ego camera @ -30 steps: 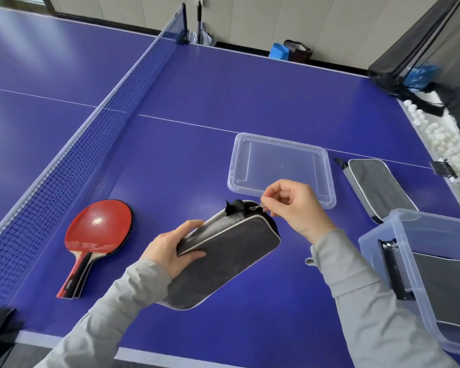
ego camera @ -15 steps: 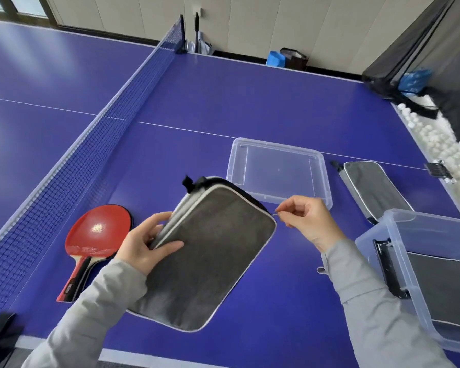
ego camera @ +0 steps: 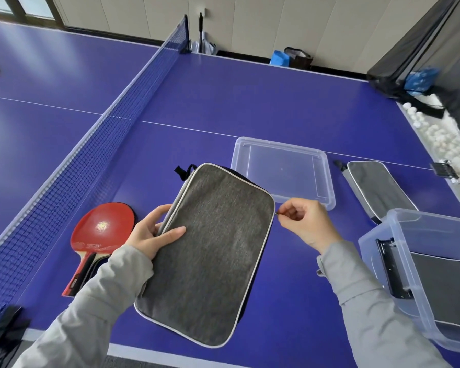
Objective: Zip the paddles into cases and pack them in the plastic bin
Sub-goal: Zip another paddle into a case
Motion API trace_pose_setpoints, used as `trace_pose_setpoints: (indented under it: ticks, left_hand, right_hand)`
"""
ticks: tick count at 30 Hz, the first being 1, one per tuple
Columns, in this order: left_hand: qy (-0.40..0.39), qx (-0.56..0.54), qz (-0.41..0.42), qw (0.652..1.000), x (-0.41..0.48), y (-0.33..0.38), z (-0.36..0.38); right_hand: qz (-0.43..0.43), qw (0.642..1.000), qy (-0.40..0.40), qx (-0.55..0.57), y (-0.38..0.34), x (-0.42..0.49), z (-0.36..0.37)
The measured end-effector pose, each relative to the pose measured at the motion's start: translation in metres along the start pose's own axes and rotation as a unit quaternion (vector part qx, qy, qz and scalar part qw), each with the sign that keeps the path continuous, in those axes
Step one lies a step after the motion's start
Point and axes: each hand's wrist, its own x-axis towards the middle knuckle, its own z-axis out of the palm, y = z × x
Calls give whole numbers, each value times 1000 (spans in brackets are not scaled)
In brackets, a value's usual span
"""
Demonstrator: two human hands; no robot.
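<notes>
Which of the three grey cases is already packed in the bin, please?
The case at the far right, lying inside the clear bin. Another case is held in both hands, and the third lies on the table beside the lid.

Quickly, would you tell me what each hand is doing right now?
Left hand: closed on the left edge of the grey case.
Right hand: fingertips pinched at the case's right edge, apparently on the zipper pull.

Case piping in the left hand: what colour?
Light silver-grey piping, seen in the head view.

A paddle (ego camera: 102, 229) lies left of the held case (ego camera: 210, 251); the bin (ego camera: 398, 235) stands right.
</notes>
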Motion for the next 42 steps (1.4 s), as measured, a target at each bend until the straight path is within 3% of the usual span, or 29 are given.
trace_pose_setpoints:
  ticks: [5,10,15,22,26,30,36,42]
  left_hand:
    - [15,-1,-10,1000,0,1,3]
    - [66,-23,-14,997,1,-5,9]
    - [153,-62,-15,986,9,-11,17]
    - [338,-82,-25,937,23,-14,24]
    - [401,-113,-61,907,25,-21,36]
    - [438,-143,-70,885,25,-23,53]
    - [452,-198,-80,866,29,-20,70]
    - [463,-221,-102,852,30,-19,76]
  right_hand:
    - [-52,995,46,-65,2,2,4]
    - [-172,960,119,-184,8,-11,11]
    - [-200,961,105,-157,15,-40,31]
    - [-157,975,131,-92,21,-76,54]
    - [-115,981,152,-31,18,-88,71]
    - [-93,983,156,23,12,-99,86]
    - [-52,987,91,121,-5,-118,119]
    - [-52,984,84,149,-14,-117,133]
